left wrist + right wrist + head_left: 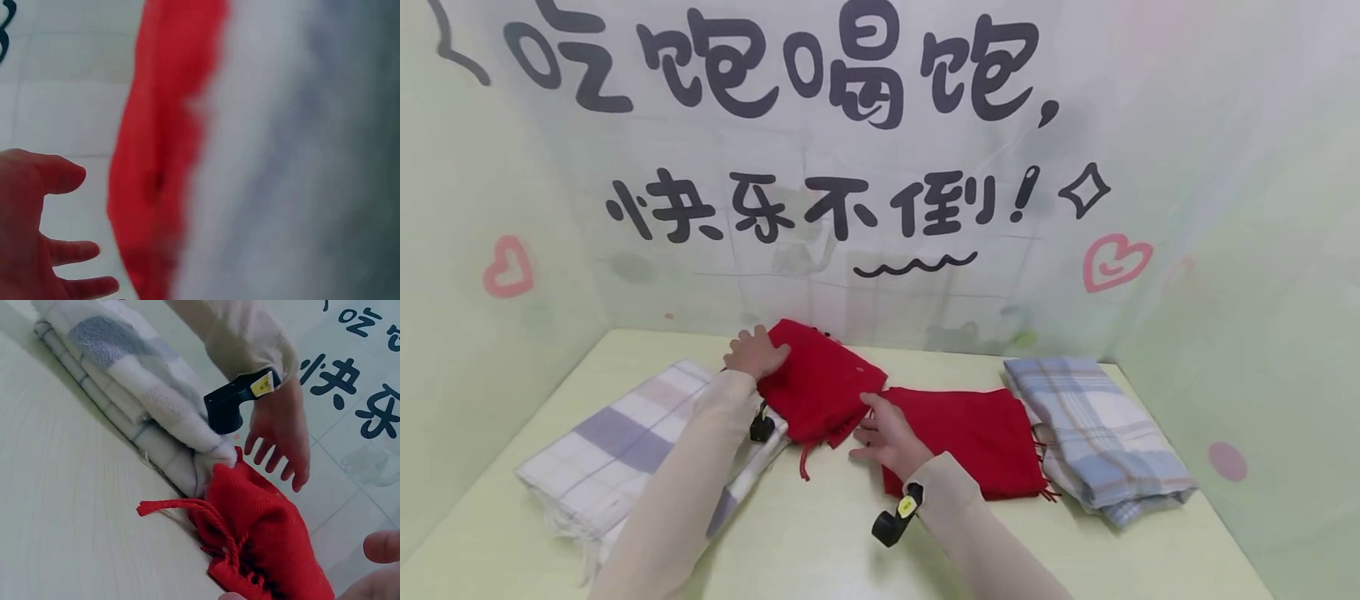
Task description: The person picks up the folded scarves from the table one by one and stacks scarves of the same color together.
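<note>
Head view, left red cloth (822, 375), between hands' fingers (868, 437)

A folded blue plaid cloth (1101, 433) lies near the right edge of the pale tabletop (820, 542). The whitish wall (1240, 250) behind carries dark writing (730, 67), a wavy line (916, 265), a pink heart (508, 267) and coloured spots.

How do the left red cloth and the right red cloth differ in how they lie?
Angle: the left red cloth is turned with a corner toward the wall, while the right red cloth lies closer to square.
Neighbours: the left red cloth overlaps the white plaid cloth in the head view; the right red cloth lies beside the blue plaid cloth.
Both are plain red with fringe showing.
</note>
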